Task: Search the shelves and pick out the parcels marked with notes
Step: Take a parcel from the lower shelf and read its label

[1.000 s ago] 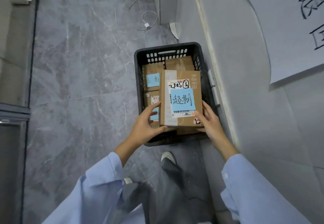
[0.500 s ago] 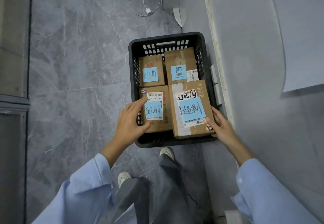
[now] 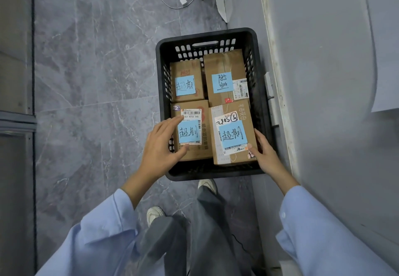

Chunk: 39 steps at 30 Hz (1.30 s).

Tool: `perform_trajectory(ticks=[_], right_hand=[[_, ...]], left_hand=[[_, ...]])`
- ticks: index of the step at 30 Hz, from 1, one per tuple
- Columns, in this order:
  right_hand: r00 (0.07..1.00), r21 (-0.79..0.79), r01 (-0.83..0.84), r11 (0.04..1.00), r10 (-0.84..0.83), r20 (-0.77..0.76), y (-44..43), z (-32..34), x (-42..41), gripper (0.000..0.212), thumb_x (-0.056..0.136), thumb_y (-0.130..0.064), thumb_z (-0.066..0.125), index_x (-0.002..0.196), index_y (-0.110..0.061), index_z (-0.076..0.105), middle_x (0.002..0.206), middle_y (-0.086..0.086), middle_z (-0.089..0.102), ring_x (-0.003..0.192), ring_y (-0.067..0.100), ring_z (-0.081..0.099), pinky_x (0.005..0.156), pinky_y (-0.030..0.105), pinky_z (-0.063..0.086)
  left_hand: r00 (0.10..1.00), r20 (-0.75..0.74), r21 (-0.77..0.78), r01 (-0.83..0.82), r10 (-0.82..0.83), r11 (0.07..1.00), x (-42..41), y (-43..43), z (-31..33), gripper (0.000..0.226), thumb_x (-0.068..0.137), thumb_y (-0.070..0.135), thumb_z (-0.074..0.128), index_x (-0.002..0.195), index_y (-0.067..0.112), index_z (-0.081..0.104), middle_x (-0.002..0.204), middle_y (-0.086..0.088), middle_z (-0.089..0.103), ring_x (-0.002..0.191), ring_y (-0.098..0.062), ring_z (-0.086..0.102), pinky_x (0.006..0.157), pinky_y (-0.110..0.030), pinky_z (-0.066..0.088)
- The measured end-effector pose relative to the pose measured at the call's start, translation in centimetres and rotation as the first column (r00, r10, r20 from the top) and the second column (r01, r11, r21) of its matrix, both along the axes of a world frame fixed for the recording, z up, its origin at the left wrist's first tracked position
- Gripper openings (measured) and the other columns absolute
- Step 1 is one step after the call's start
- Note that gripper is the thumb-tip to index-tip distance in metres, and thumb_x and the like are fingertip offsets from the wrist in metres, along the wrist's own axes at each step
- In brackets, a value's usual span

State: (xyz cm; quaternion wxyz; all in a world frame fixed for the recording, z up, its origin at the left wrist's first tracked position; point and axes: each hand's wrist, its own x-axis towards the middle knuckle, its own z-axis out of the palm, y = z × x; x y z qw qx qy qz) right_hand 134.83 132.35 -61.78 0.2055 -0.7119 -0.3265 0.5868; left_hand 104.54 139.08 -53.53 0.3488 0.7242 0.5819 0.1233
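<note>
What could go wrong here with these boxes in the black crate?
1. The right hand grips the near-right parcel at one corner only; it lies skewed, so it might wedge against the crate wall.
2. The left hand reaches over the blue note on the near-left parcel and could rub it loose.
3. The white cable on the floor beyond could catch a foot.

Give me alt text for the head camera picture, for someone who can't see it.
A person's right hand grips the near-right parcel in a black crate on a grey floor, while the left hand hovers over the near-left parcel. All four cardboard parcels carry blue handwritten notes.
</note>
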Motion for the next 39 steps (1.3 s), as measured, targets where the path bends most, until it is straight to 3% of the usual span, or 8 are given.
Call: perform_trajectory(ticks=[3, 9, 15, 20, 24, 31, 35, 39], right_hand=[[0.996, 0.005, -0.031, 1.000, 0.030, 0.082, -0.5, -1.1, -0.3, 0.063, 0.100, -0.019, 0.054, 0.154, -0.024, 0.024, 0.138, -0.006, 0.051, 0.121, 0.009, 0.050, 0.099, 0.031, 0.045], [0.958, 0.095, -0.077, 0.993, 0.048, 0.282, -1.7, -2.0, -0.9, 0.070, 0.092, -0.010, 0.066, 0.150, -0.027, 0.030, 0.147, 0.002, 0.046, 0.131, 0.023, 0.048, 0.100, 0.051, 0.050], [0.929, 0.166, -0.166, 0.972, 0.098, 0.358, -2.1, -1.0, -0.9, 0.068, 0.090, -0.018, 0.069, 0.148, -0.027, 0.035, 0.146, -0.001, 0.044, 0.127, 0.012, 0.047, 0.091, 0.027, 0.049], [0.877, 0.161, -0.273, 0.949, 0.176, 0.447, 0.1, 1.3, -1.9, 0.060, 0.094, -0.037, 0.062, 0.147, -0.025, 0.038, 0.145, 0.000, 0.044, 0.130, 0.021, 0.044, 0.099, 0.043, 0.048], [0.806, 0.149, -0.401, 0.904, 0.271, 0.527, 3.3, 4.2, -4.8, 0.061, 0.095, -0.046, 0.056, 0.149, -0.025, 0.036, 0.149, 0.000, 0.042, 0.134, 0.024, 0.038, 0.103, 0.043, 0.042], [0.593, 0.221, -0.741, 0.634, 0.463, 0.658, 9.3, 10.9, -16.2, 0.064, 0.096, -0.052, 0.049, 0.152, -0.025, 0.032, 0.154, 0.001, 0.037, 0.140, 0.022, 0.033, 0.112, 0.039, 0.029], [0.471, 0.215, -0.855, 0.473, 0.533, 0.703, 11.3, 15.2, -25.3, 0.067, 0.098, -0.054, 0.045, 0.154, -0.025, 0.026, 0.155, 0.003, 0.034, 0.141, 0.024, 0.031, 0.112, 0.040, 0.031], [0.367, 0.258, -0.929, 0.265, 0.567, 0.737, 10.8, 20.1, -36.2, 0.068, 0.098, -0.056, 0.043, 0.155, -0.023, 0.024, 0.156, 0.005, 0.032, 0.141, 0.026, 0.031, 0.113, 0.042, 0.031]], left_hand=[[0.999, -0.024, 0.017, 0.025, -0.025, 1.000, -0.1, -0.2, -0.1, 0.072, 0.082, 0.053, 0.054, 0.147, 0.026, 0.038, 0.148, 0.011, 0.043, 0.136, -0.012, 0.035, 0.110, -0.039, 0.030], [0.998, -0.049, 0.017, 0.040, -0.039, 0.999, -0.4, -0.9, -0.4, 0.070, 0.082, 0.053, 0.053, 0.146, 0.028, 0.038, 0.148, 0.013, 0.042, 0.136, -0.009, 0.033, 0.107, -0.032, 0.025], [0.995, -0.090, 0.011, 0.046, -0.045, 0.999, -0.8, -1.6, -0.2, 0.071, 0.082, 0.057, 0.048, 0.146, 0.027, 0.040, 0.149, 0.011, 0.043, 0.136, -0.012, 0.035, 0.109, -0.035, 0.027], [0.985, -0.174, 0.055, 0.026, -0.016, 0.998, -1.8, -2.0, 0.4, 0.067, 0.086, 0.057, 0.046, 0.147, 0.030, 0.037, 0.149, 0.011, 0.042, 0.134, -0.013, 0.035, 0.107, -0.031, 0.023], [0.976, -0.211, 0.096, -0.041, 0.060, 0.995, -4.2, -2.2, 2.2, 0.068, 0.088, 0.060, 0.040, 0.149, 0.029, 0.036, 0.150, 0.009, 0.042, 0.135, -0.016, 0.036, 0.109, -0.036, 0.027], [0.904, -0.289, 0.205, -0.263, 0.315, 0.943, -12.7, -4.5, 6.7, 0.072, 0.089, 0.063, 0.034, 0.151, 0.027, 0.033, 0.154, 0.005, 0.038, 0.136, -0.021, 0.036, 0.110, -0.037, 0.026], [0.807, -0.329, 0.247, -0.428, 0.491, 0.869, -19.3, -7.5, 10.3, 0.075, 0.088, 0.066, 0.031, 0.153, 0.027, 0.029, 0.156, 0.004, 0.034, 0.140, -0.024, 0.033, 0.113, -0.040, 0.025], [0.675, -0.339, 0.315, -0.574, 0.655, 0.756, -27.4, -12.1, 14.8, 0.070, 0.094, 0.059, 0.046, 0.153, 0.026, 0.027, 0.158, 0.003, 0.031, 0.142, -0.023, 0.031, 0.115, -0.041, 0.022]])
